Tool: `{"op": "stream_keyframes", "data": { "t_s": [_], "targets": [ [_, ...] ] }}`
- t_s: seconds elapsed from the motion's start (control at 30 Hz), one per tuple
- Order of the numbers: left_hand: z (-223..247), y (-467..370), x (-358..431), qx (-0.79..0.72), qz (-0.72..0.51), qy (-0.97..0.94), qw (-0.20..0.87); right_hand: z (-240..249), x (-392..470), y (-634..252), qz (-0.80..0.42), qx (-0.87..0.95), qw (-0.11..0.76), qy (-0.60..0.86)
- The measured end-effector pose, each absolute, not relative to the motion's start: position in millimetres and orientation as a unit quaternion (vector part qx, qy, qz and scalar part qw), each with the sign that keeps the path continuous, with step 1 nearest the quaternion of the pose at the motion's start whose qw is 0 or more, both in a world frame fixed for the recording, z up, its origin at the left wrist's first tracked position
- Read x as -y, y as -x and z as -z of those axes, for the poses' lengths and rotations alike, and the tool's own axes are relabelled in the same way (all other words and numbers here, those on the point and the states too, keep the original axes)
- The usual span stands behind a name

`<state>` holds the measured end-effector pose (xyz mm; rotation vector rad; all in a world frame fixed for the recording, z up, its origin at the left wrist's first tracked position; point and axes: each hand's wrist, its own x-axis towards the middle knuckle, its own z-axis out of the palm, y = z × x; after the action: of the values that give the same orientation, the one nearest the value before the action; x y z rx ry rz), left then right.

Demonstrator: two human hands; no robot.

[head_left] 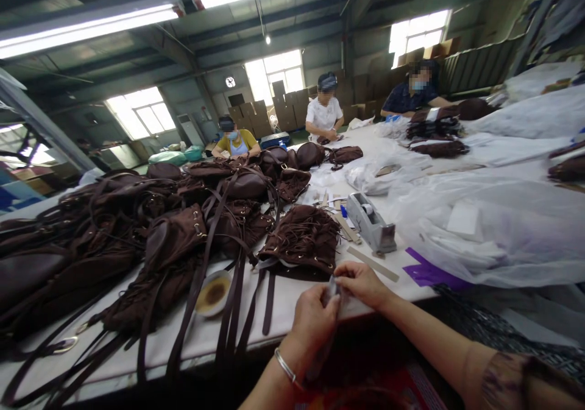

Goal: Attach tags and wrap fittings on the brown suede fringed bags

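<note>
My left hand point(315, 315), with a silver bangle on its wrist, is closed on a small, thin greyish piece point(334, 286) at the table's front edge. Thumb and fingers of my right hand point(362, 282) pinch the upper end of the same piece. What it is exactly, I cannot make out. Just beyond my hands lies a dark brown fringed bag point(301, 236) with metal eyelets, its straps hanging toward the edge. A grey tape dispenser point(371, 224) stands to the right of that bag.
Brown bags point(178, 230) with long straps heap the left side. Among the straps sits a bowl point(214, 312) of brownish liquid. Clear plastic bags point(484, 233) and a purple strip point(429, 271) lie to the right. Several people work across the table, one in a white shirt point(322, 117).
</note>
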<state>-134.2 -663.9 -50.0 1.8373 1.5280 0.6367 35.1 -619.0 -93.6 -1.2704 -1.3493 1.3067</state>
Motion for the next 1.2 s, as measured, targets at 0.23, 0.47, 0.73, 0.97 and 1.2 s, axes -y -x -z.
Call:
{"op": "stream_keyframes", "data": {
  "t_s": [0.23, 0.47, 0.73, 0.97, 1.2],
  "targets": [
    [47.4, 153.4, 694.5, -0.615, -0.204, -0.684, 0.335, 99.7, 619.7, -29.6, -0.532, 0.463, 0.461, 0.538],
    [42.1, 175.1, 695.3, -0.592, -0.173, -0.661, 0.427, 102.3, 620.3, -39.7, -0.388, 0.580, 0.429, 0.574],
    [8.2, 176.5, 677.6, -0.576, 0.010, -0.810, 0.109, 84.1, 625.9, -45.4, -0.162, 0.727, 0.376, 0.551],
    [25.8, 172.9, 672.2, -0.498, -0.013, -0.860, 0.111, 68.6, 662.9, -9.8, -0.090, 0.891, 0.202, 0.396],
    [42.4, 199.4, 714.7, -0.560, -0.204, -0.799, 0.074, 79.4, 657.0, -4.7, -0.082, 0.885, 0.134, 0.439]
  ]
}}
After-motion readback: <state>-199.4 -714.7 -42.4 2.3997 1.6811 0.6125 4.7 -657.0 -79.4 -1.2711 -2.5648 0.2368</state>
